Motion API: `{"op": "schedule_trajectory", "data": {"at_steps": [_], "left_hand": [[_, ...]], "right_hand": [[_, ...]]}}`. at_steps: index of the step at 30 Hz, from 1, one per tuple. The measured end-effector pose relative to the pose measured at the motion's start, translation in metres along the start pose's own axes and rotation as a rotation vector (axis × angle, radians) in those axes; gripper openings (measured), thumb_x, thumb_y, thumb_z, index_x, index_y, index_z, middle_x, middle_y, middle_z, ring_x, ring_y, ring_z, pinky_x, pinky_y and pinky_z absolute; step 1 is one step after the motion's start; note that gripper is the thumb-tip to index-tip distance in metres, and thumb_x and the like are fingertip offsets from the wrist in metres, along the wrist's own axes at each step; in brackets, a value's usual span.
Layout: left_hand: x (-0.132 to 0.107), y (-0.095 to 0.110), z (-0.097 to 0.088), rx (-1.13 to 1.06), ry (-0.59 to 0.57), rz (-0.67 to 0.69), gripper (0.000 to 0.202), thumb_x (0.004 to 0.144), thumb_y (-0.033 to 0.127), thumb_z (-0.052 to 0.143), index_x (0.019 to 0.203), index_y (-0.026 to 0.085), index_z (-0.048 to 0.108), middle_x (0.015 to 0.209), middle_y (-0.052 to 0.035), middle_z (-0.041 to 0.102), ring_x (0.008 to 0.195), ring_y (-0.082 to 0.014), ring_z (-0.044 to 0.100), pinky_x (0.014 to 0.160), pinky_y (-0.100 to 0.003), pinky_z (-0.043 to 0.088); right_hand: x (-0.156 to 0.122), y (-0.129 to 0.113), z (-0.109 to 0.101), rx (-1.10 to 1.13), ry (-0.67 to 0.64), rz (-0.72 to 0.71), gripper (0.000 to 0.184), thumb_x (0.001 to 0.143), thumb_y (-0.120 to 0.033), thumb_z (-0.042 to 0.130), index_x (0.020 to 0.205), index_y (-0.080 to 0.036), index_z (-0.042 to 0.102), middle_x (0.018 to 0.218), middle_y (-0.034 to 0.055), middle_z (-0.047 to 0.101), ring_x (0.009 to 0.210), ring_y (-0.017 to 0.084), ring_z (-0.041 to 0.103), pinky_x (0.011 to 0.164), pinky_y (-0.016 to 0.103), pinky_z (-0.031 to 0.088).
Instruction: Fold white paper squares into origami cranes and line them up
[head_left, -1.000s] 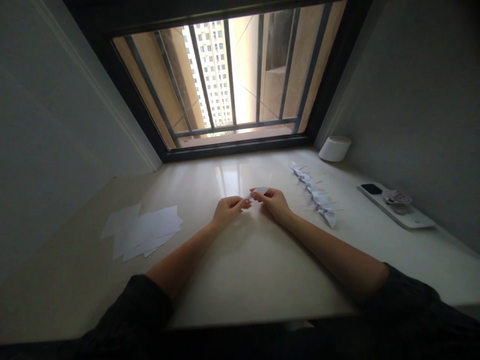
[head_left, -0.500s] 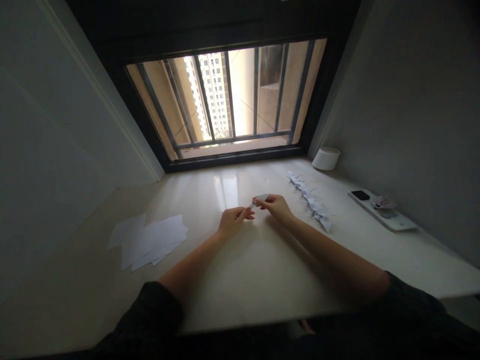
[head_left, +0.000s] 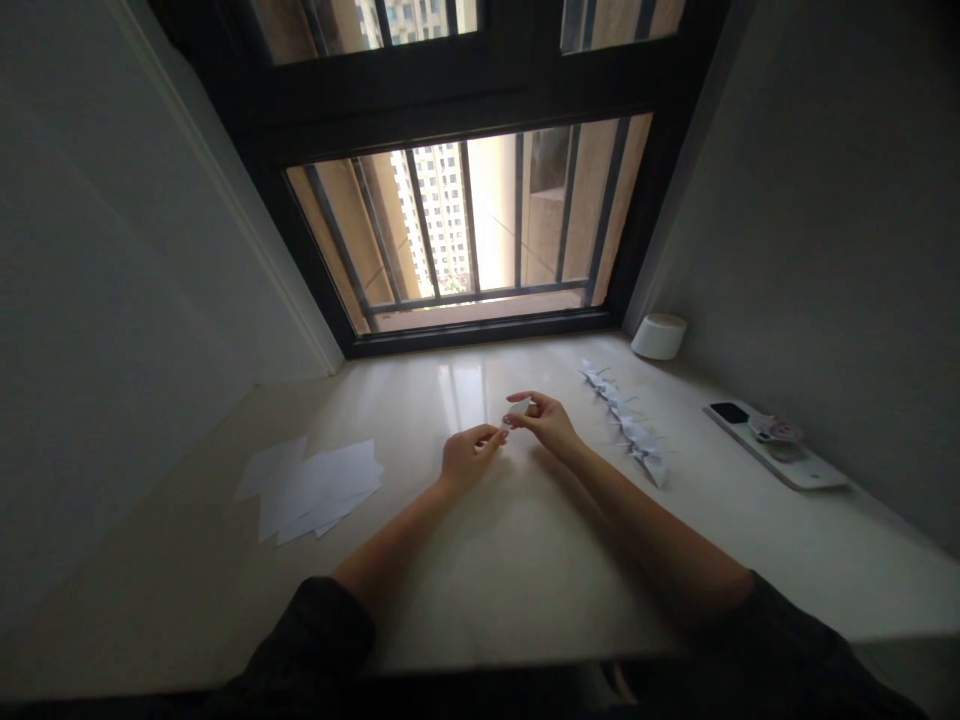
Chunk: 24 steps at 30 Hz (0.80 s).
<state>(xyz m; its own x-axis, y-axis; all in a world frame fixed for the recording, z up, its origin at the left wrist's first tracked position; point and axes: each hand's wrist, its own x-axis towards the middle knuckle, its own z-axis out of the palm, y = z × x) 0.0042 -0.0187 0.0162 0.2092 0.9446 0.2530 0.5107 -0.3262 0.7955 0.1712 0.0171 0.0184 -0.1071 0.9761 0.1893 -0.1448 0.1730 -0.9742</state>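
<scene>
A small folded piece of white paper is held up between my two hands, just above the sill. My left hand pinches its lower left end between thumb and finger. On the other side, my right hand grips the paper with thumb and fingers, partly covering it. To the right of my right hand lies a row of several folded white paper figures with thin points, like cranes. A loose stack of white paper sheets rests to the left of my left hand.
A phone with a round grip on its back lies at the right, near the wall. A white cup-like object stands in the back right corner. The dark window frame bounds the pale sill at the back.
The view has tilted up, so more of the window shows. My right fingers have shifted on the folded paper, whose pointed end now stands up more. Both hands still hold it.
</scene>
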Motion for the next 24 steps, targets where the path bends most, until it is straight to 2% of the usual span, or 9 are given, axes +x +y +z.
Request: {"op": "schedule_trajectory", "data": {"at_steps": [6,10,12,17,21,24], "left_hand": [[0.002,0.006,-0.004,0.042,-0.011,-0.069,0.034,0.074,0.051,0.056,0.077,0.02,0.071,0.073,-0.0022,0.07,0.066,-0.0152,0.061,0.059,-0.023,0.043],[0.006,0.006,-0.006,-0.022,-0.047,-0.145,0.038,0.072,0.052,0.057,0.072,0.017,0.071,0.068,-0.0045,0.07,0.063,-0.0169,0.062,0.057,-0.024,0.042],[0.008,0.006,-0.005,-0.073,-0.03,-0.157,0.039,0.072,0.053,0.057,0.073,0.016,0.071,0.07,-0.0059,0.07,0.065,-0.0179,0.063,0.057,-0.024,0.043],[0.012,0.005,0.006,-0.211,0.016,-0.15,0.042,0.073,0.053,0.056,0.072,0.014,0.07,0.073,-0.0075,0.071,0.07,-0.0194,0.064,0.063,-0.027,0.046],[0.013,0.004,0.011,-0.268,-0.013,-0.147,0.04,0.072,0.052,0.058,0.074,0.014,0.07,0.075,-0.0072,0.07,0.071,-0.0193,0.063,0.066,-0.028,0.047],[0.011,0.004,0.011,-0.243,-0.04,-0.164,0.038,0.072,0.052,0.059,0.072,0.015,0.07,0.072,-0.0068,0.07,0.07,-0.0194,0.063,0.064,-0.027,0.047]], "right_hand": [[0.004,-0.003,-0.004,-0.183,-0.168,-0.063,0.043,0.057,-0.033,0.075,0.096,-0.018,0.063,0.056,-0.003,0.063,0.053,0.015,0.06,0.054,0.026,0.046],[0.004,-0.002,-0.003,-0.308,-0.165,-0.15,0.035,0.06,-0.03,0.073,0.093,-0.021,0.065,0.053,-0.0055,0.059,0.052,0.013,0.057,0.056,0.026,0.045],[0.004,0.0,0.0,-0.235,-0.136,-0.132,0.038,0.06,-0.031,0.074,0.095,-0.02,0.064,0.053,-0.0059,0.058,0.053,0.014,0.058,0.057,0.027,0.046],[0.004,0.01,0.006,0.105,-0.084,-0.008,0.056,0.056,-0.037,0.077,0.106,-0.019,0.059,0.061,-0.0026,0.064,0.057,0.017,0.061,0.058,0.031,0.049],[0.005,0.015,0.005,0.167,0.02,0.068,0.054,0.051,-0.035,0.08,0.099,-0.017,0.062,0.062,0.001,0.066,0.055,0.018,0.061,0.058,0.033,0.05],[0.005,0.013,0.004,0.166,0.002,0.068,0.048,0.051,-0.035,0.08,0.093,-0.017,0.064,0.058,0.0,0.064,0.052,0.016,0.059,0.055,0.031,0.049]]}}
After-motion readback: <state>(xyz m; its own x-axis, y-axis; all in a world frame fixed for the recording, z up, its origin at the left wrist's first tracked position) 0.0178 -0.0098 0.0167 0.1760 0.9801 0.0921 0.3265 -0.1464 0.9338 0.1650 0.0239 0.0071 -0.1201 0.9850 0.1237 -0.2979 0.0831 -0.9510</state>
